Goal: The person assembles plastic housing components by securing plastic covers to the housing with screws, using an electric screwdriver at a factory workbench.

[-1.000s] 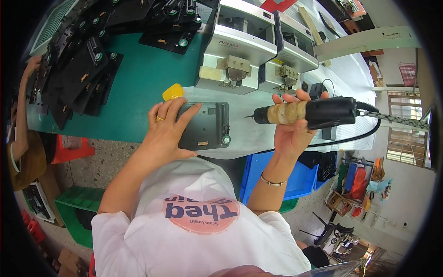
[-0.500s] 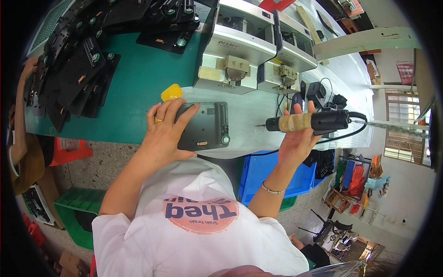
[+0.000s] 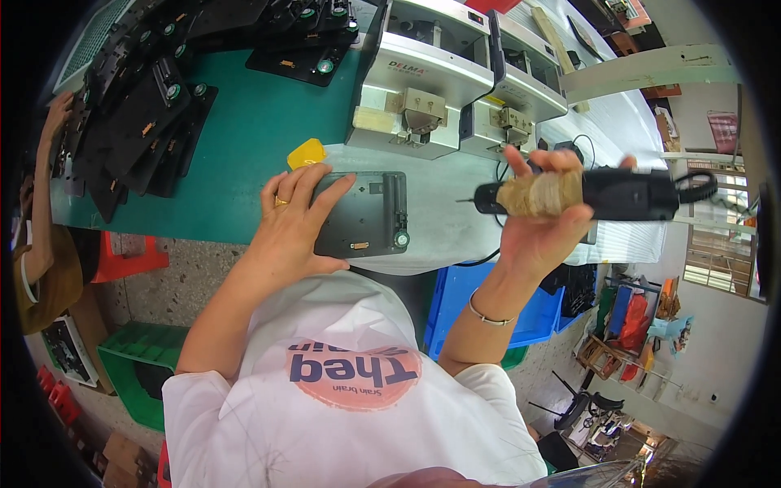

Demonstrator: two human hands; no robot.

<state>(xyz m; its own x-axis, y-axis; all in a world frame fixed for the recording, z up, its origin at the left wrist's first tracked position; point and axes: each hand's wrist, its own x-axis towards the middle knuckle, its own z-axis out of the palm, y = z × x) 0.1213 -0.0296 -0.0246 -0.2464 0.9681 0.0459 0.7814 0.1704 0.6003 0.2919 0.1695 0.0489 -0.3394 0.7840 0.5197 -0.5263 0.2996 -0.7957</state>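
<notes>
My left hand point(image 3: 294, 221) rests flat on the left side of a dark grey rectangular housing point(image 3: 366, 213) lying at the near edge of the workbench point(image 3: 244, 146). A ring shows on one of its fingers. My right hand point(image 3: 543, 218) grips a black electric screwdriver point(image 3: 606, 193) by its tape-wrapped handle. The tool lies level in the air, its bit tip pointing left toward the housing, a short gap away. A cable trails from the tool's right end.
Two grey-white bench machines point(image 3: 443, 73) stand behind the housing. A small yellow piece point(image 3: 307, 153) lies beside them. Several black plates point(image 3: 138, 122) are stacked at the bench's left, where another person's arm point(image 3: 41, 203) reaches. A blue crate point(image 3: 521, 313) sits under the bench.
My right hand has brought the screwdriver down and slightly left, nearer the housing. My left hand has stayed on the housing.
</notes>
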